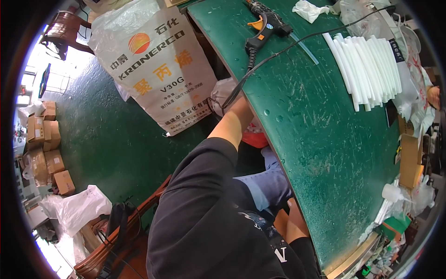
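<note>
My left forearm (232, 124), in a black sleeve, reaches down beside the near edge of the green table (320, 153). My left hand is hidden by the table edge and is nearest to a pale plastic bag (224, 93) and a red one (254, 138). My right forearm (297, 225) passes below the table edge, close to my jeans, and the fingers of that hand are out of sight. On the tabletop lies a black hot glue gun (265, 31) with an orange trigger and a translucent glue stick (304, 48) sticking out.
White tubes or sticks (364, 69) lie in a row at the far right. A black cable (320, 33) crosses the table. To the left stand a large printed sack (158, 65), cardboard boxes (44, 135) and a wooden chair (125, 237). A white squeeze bottle (392, 192) sits right.
</note>
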Motion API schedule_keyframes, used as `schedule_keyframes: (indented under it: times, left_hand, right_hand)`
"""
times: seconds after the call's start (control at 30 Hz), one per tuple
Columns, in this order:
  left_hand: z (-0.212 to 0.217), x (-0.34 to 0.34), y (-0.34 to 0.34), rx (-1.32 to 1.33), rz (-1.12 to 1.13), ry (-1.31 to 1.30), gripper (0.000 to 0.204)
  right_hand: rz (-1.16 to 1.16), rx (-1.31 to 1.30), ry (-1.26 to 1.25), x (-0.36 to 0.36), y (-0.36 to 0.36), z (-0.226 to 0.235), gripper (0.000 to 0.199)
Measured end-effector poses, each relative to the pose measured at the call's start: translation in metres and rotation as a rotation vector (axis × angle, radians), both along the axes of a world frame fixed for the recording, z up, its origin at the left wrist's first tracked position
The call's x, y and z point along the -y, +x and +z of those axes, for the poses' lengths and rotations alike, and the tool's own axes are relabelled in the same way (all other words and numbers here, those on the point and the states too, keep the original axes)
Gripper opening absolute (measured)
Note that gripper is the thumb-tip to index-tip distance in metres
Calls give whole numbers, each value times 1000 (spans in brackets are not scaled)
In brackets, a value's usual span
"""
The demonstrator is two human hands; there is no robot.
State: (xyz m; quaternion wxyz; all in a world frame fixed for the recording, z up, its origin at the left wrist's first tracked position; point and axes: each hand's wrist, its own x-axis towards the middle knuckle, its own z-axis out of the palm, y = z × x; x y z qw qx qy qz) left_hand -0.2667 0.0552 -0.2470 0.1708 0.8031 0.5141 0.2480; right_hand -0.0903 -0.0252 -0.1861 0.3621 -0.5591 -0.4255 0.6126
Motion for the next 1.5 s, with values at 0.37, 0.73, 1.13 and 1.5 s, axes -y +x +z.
schedule_keyframes:
  times: [0.37,0.73,1.13,1.5]
  left_hand:
    - [-8,-7,31,-18,-8,51,34]
    - [-25,15,36,-111,0,61,35]
    - [-36,67,26,-201,34,91,36]
    - [-34,131,1,-272,71,156,37]
  right_hand:
    - [26,150,25,-12,28,14,23]
    - [70,224,3,-9,40,10,24]
    - [138,315,-1,18,40,18,25]
    - [190,414,29,55,24,38,26]
